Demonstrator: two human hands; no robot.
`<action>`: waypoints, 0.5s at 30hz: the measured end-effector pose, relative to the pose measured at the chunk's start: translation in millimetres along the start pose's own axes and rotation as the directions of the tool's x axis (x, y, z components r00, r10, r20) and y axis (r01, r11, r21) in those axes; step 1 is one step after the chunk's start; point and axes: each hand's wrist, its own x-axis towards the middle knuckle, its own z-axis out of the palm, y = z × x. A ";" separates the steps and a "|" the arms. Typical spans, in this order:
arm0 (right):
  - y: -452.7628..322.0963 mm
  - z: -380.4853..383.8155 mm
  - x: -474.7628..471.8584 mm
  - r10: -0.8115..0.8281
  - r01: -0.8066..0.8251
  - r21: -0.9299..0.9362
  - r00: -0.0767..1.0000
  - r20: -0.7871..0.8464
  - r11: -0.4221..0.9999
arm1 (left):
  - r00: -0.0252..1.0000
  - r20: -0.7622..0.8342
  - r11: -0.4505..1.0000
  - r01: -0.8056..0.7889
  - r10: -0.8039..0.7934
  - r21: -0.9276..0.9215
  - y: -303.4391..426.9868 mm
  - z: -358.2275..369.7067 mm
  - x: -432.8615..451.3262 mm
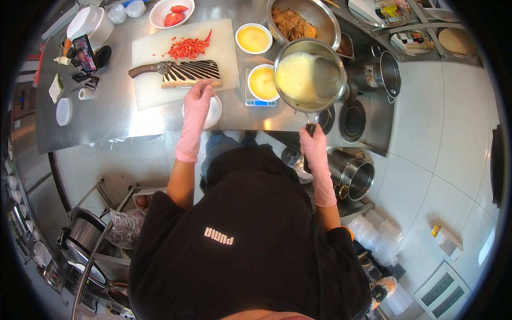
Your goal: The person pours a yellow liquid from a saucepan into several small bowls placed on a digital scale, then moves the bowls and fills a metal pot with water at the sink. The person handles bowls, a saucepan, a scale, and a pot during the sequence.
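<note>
My right hand (pixel 314 142), in a pink glove, grips the black handle of a metal saucepan (pixel 332 78). Foamy yellow liquid (pixel 297 78) lies towards the pan's left side. The pan's rim overlaps a white bowl of yellow liquid (pixel 263 83) on a digital kitchen scale (pixel 260 103). A second bowl of yellow liquid (pixel 253 39) stands farther back. My left hand (pixel 197 105), also gloved, hovers over a white lid or dish (pixel 214 112), its bent fingertips near the cleaver (pixel 192 73). Whether those fingers hold anything is unclear.
The cleaver lies on a white cutting board (pixel 148 98) beside chopped red chili (pixel 188 49). Behind are a bowl with tomato pieces (pixel 154 15) and a metal bowl of brown food (pixel 294 24). A phone (pixel 85 54) stands left; a stockpot (pixel 376 74) and burner (pixel 352 120) are right.
</note>
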 end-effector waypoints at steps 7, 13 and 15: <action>-8.5 -11.1 -6.5 0.035 -0.066 0.207 0.988 0.149 0.976 | 1.000 -0.011 0.999 0.013 -0.013 0.039 10.7 0.5 -3.0; -10.4 -24.0 -11.9 -0.018 -0.087 0.409 0.969 0.246 0.908 | 0.997 0.080 0.997 -0.028 0.022 0.067 -9.8 15.0 4.7; -10.5 -28.0 -14.6 -0.030 -0.094 0.449 0.965 0.262 0.888 | 0.989 0.148 0.985 -0.033 0.008 0.169 -21.3 26.4 11.5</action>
